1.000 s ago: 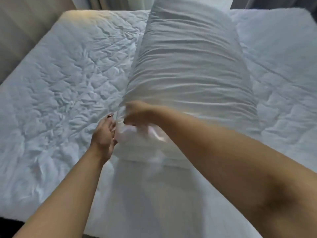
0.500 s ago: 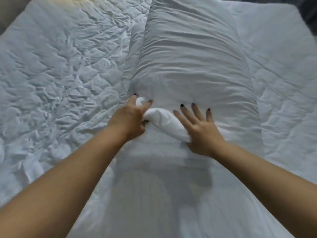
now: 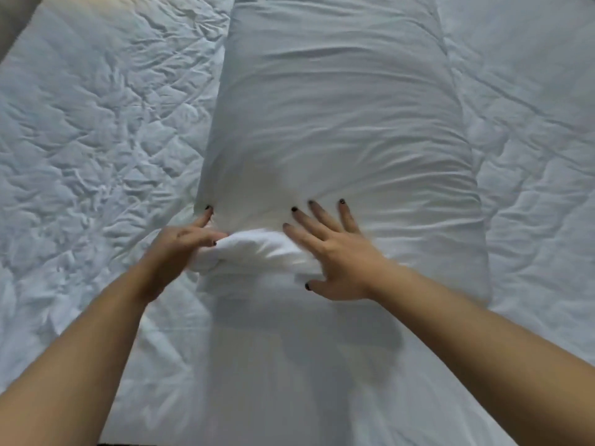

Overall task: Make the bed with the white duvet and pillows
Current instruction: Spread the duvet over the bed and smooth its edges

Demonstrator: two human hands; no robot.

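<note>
**Pillow lying lengthwise down the middle of the bed**

Pillow (image 3: 338, 123) is lying flat on the bed (image 3: 96, 123), its long axis running straight away from the person, one short end pointing at the person and the other going out of view at the top edge. The case is showing shallow creases running across its width. At the near end a loose roll of white fabric (image 3: 257, 252) is bunching up between the two hands.

The left hand (image 3: 180, 249) is curling around the left end of that roll, thumb on top and gripping it, while its forefinger is reaching forward and touching the pillow's near left corner. The right hand (image 3: 335, 255) is lying flat with fingers spread and straight, pressing down on the near end of the pillow and on the right end of the roll.

The quilted white cover of the bed is showing heavy wrinkles on the left side and smoother stitched lines on the right.
</note>
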